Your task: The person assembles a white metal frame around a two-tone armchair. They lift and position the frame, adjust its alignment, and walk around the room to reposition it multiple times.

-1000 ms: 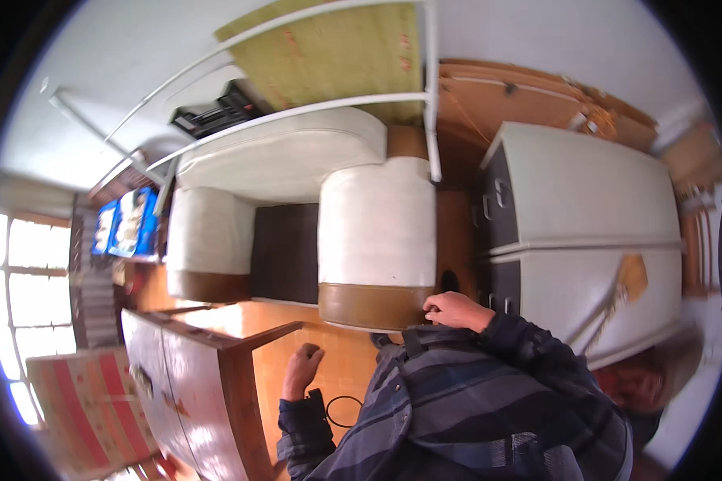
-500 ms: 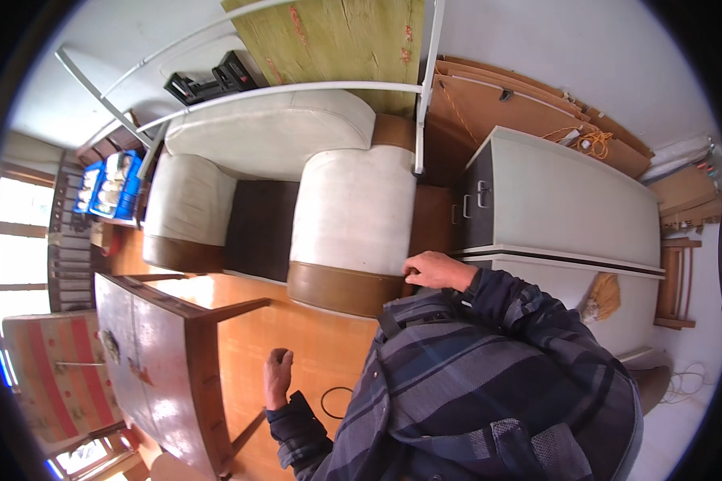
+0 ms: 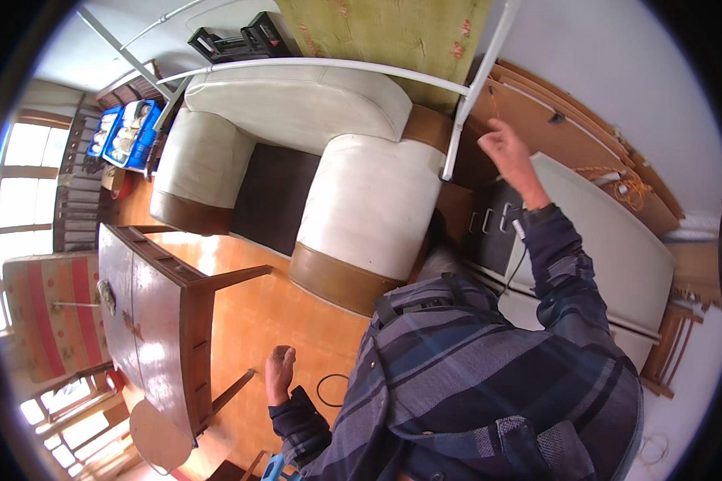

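My right hand [image 3: 508,157] is raised at the upper right, beside the white metal frame post [image 3: 462,128] and in front of brown flat boards [image 3: 585,120]. Its fingers are partly bent and apart, with nothing visible in them. A white plug [image 3: 518,230] on a dark cable hangs by my right wrist, against the sleeve. Down at my left side hangs my left hand [image 3: 279,373], loosely curled over the floor and apparently holding nothing. In front of me stands a cream sofa [image 3: 369,208] with brown trim and a dark seat.
A worn wooden table [image 3: 157,313] stands at the left. White cabinets [image 3: 609,232] with dark handled fronts are on the right. Blue crates [image 3: 133,136] sit at the far left. A dark cable loop [image 3: 318,393] lies on the floor near my left hand.
My right hand has lifted up and to the right from beside the sofa's arm. The view has shifted and tilted, and the white plug and its cable now show. My left hand stays low.
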Tool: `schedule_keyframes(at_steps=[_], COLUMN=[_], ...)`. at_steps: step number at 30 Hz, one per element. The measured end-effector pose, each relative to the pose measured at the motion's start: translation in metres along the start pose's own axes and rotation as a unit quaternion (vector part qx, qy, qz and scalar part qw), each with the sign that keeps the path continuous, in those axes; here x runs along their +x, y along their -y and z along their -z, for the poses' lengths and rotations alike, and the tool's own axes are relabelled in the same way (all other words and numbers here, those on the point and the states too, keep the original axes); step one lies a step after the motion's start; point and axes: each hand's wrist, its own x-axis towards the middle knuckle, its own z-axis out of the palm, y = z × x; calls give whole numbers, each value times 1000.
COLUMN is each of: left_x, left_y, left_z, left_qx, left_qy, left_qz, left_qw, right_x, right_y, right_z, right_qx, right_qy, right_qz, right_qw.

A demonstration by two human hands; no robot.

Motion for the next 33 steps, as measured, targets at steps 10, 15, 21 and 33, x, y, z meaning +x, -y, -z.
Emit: schedule_keyframes(at_steps=[10, 15, 21, 33], left_x=[38, 59, 107, 163], left_y=[-217, -255, -266, -305], left_z=[-49, -67, -87, -77], left_qx=[1, 47, 49, 84], left_qy=[-13, 9, 59, 97], left_qz=[15, 22, -20, -63], left_qw=[1000, 999, 997, 990], right_x=[203, 244, 256, 287], right_y=[-45, -40, -18, 28], right_z=[72, 69, 70, 75], right_qx=[80, 188, 104, 153], right_qy=[-116, -2, -35, -100], right_qz=[63, 44, 29, 5], right_qw=[988, 981, 994, 983])
